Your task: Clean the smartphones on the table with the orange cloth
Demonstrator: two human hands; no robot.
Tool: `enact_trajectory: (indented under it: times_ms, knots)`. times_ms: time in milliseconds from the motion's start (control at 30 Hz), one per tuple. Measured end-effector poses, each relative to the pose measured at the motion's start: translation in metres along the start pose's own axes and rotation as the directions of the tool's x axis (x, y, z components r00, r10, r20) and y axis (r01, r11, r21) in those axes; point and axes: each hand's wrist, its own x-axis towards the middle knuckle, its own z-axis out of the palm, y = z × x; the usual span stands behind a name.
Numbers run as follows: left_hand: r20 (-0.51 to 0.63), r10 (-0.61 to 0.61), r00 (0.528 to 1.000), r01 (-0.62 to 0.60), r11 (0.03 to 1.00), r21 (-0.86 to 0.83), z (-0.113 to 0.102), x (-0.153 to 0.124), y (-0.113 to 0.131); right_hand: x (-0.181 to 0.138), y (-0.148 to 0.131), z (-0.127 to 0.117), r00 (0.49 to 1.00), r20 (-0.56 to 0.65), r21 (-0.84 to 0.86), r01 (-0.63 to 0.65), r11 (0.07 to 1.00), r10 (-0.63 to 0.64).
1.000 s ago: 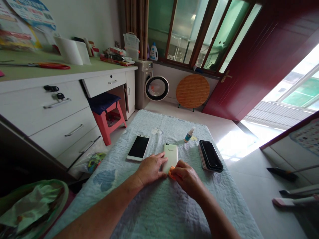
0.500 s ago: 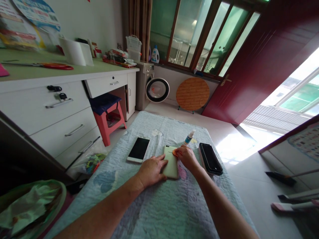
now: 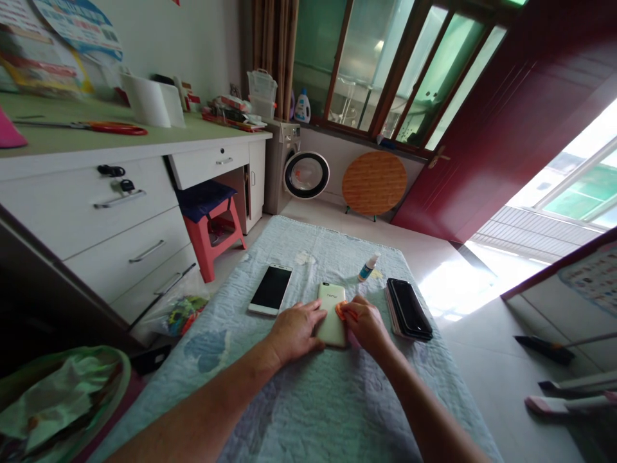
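A pale gold phone (image 3: 331, 325) lies back side up on the quilted cloth cover (image 3: 308, 399), its logo near the far end. My left hand (image 3: 295, 329) holds it along its left edge, fingertips on the back and thumb by the near corner. Pinched in my right hand (image 3: 365, 321) is a small orange cloth (image 3: 341, 311), pressed against the phone's right edge. To the left rests a white phone (image 3: 271, 287) with its dark screen up. A small spray bottle (image 3: 368, 267) stands beyond my right hand. Stacked black phones (image 3: 409, 308) lie on the right.
A red stool (image 3: 207, 251) and a white desk (image 3: 212, 145) with drawers stand at the left. In the near left corner is a lined waste bin (image 3: 123, 386). Farther off are a washing machine (image 3: 278, 167) with its door open, a round folded table (image 3: 375, 183) and a red door (image 3: 463, 141).
My right hand has slid the orange cloth from near the logo down along the phone's right edge, towards me. My left hand stays on the phone. The view has shifted slightly.
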Motion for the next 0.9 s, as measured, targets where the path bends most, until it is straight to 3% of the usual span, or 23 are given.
enact_trajectory:
  times_ms: [200, 333, 500, 700, 900]
  knots:
    - [-0.004, 0.001, 1.000, -0.001, 1.000, 0.001, 0.001, 0.000, 0.001, -0.045, -0.019, -0.007, 0.996, 0.073, 0.066, 0.047, 0.997, -0.052]
    - [-0.001, -0.004, 1.000, 0.004, 1.000, -0.001, 0.000, 0.000, 0.001, -0.049, -0.020, -0.012, 0.989, 0.125, 0.099, 0.062, 0.993, -0.074]
    - [0.009, -0.005, 1.000, 0.005, 1.000, 0.002, -0.001, 0.000, 0.001, -0.020, -0.012, -0.011, 0.991, 0.124, 0.020, 0.048, 0.999, -0.050]
    - [0.018, 0.003, 1.000, -0.003, 1.000, -0.008, -0.004, 0.000, 0.003, 0.026, 0.004, 0.000, 1.000, 0.027, -0.070, 0.010, 0.998, -0.009]
    - [0.016, 0.002, 1.000, -0.002, 1.000, -0.015, -0.006, -0.001, 0.004, 0.050, 0.009, 0.011, 0.994, -0.096, -0.128, -0.068, 0.989, 0.055]
